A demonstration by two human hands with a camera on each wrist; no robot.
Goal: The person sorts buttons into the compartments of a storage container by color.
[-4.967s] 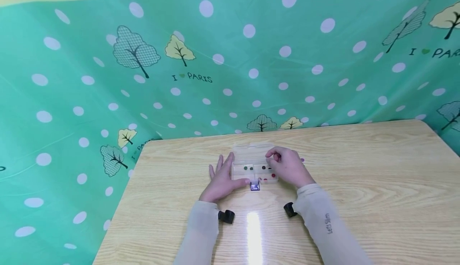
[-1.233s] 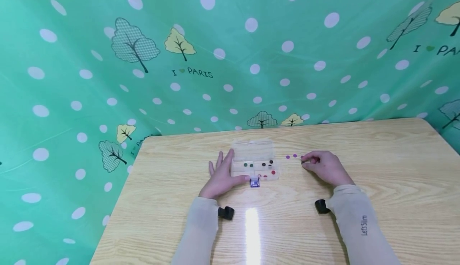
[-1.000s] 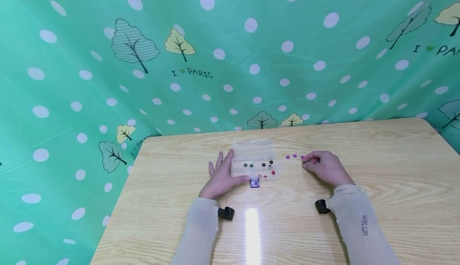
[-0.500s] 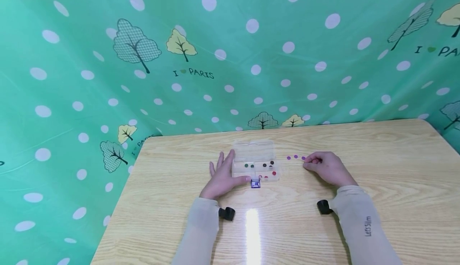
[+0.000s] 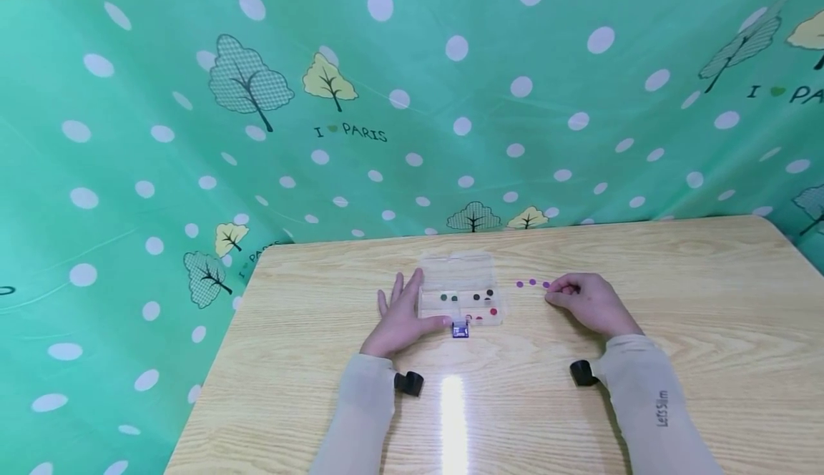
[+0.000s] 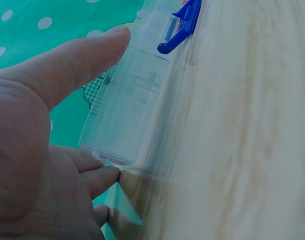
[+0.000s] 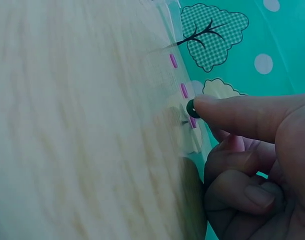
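Note:
A clear plastic compartment box [image 5: 438, 314] lies on the table with its lid [image 5: 457, 269] folded back and a blue clasp [image 5: 460, 330] at the front. Green discs [image 5: 443, 297], black discs [image 5: 476, 297] and red discs [image 5: 493, 311] lie in separate compartments. My left hand [image 5: 398, 323] spans the box's left end, its straight thumb along the front edge and its fingers spread at the side. To the right, my right hand [image 5: 589, 305] pinches a small dark disc [image 7: 193, 109] between thumb and forefinger, close beside a row of purple discs [image 5: 532, 282].
The box and discs sit on a light wood-grain table [image 5: 290, 375]. Behind it hangs a green curtain [image 5: 412, 124] with white dots and printed trees. A black wrist camera [image 5: 412, 383] is on the left wrist, another [image 5: 582, 373] on the right.
Five seconds ago my right hand was over the box's right compartments; it has since moved right, beside the purple discs. Over the last second both hands have stayed almost still.

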